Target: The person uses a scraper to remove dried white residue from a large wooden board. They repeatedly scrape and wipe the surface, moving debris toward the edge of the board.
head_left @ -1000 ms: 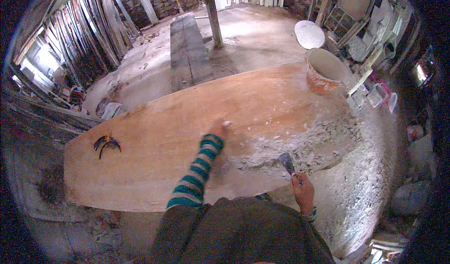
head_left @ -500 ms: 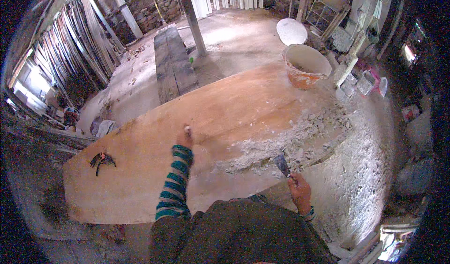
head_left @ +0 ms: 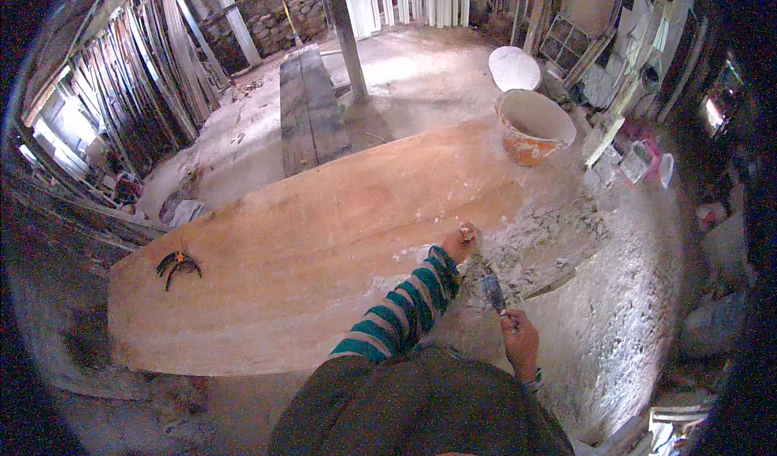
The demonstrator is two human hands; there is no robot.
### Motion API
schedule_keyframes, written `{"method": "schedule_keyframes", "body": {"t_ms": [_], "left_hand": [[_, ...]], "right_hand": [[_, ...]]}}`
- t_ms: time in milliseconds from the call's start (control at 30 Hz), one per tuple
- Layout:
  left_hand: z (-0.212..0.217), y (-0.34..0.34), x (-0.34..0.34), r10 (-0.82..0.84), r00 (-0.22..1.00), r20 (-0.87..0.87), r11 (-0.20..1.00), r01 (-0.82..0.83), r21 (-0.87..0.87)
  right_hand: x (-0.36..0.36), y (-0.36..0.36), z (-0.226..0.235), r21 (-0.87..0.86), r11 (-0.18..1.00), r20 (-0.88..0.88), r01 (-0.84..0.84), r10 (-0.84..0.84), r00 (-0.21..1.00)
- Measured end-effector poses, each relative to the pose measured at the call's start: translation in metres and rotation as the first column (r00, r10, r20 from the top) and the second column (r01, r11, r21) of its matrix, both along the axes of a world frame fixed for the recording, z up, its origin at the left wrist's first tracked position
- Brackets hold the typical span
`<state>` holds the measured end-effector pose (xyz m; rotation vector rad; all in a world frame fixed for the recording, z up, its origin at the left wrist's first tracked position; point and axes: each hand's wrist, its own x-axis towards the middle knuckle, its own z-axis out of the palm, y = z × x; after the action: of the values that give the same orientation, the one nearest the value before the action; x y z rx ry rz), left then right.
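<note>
A large wooden board point(head_left: 307, 254) lies flat in front of me, its right end smeared with a heap of grey-white plaster point(head_left: 538, 241). My left hand point(head_left: 459, 241), on a green-and-white striped sleeve, rests with fingers curled at the edge of the plaster. My right hand point(head_left: 520, 341) grips a small scraper point(head_left: 494, 292), its blade pointing up toward the plaster near the board's front edge.
An orange bucket point(head_left: 530, 124) with white contents stands at the board's far right end, a white basin point(head_left: 514, 67) behind it. A small dark tool point(head_left: 178, 266) lies on the board's left end. Planks point(head_left: 312, 108) lie beyond; timber leans along the left wall.
My left hand has moved right along the board, from the bare wood to the edge of the plaster heap. The right hand keeps hold of the scraper in much the same place.
</note>
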<state>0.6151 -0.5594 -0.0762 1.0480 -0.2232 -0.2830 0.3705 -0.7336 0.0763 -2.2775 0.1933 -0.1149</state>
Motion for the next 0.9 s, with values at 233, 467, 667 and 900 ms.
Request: {"method": "schedule_keyframes", "body": {"t_ms": [233,467,667,900], "left_hand": [[0.078,0.139,-0.050,0.168,0.967,0.192,0.960,-0.205,0.192],[0.054,0.278,-0.218,0.682,0.731,-0.018,0.679,-0.623,0.389],[0.035,0.225,-0.292,0.848,0.527,0.063,0.464,-0.793,0.394],[0.053,0.203,-0.288,0.805,0.544,0.235,0.334,-0.744,0.579]], "right_hand": [[-0.001,0.005,0.004,0.031,0.994,-0.222,-0.102,0.107,0.969],[-0.006,0.050,-0.039,-0.098,0.941,-0.429,-0.324,0.254,0.867],[0.020,0.059,-0.076,-0.099,0.931,-0.209,-0.352,0.326,0.922],[0.003,0.059,-0.083,-0.144,0.928,-0.165,-0.344,0.320,0.933]]}}
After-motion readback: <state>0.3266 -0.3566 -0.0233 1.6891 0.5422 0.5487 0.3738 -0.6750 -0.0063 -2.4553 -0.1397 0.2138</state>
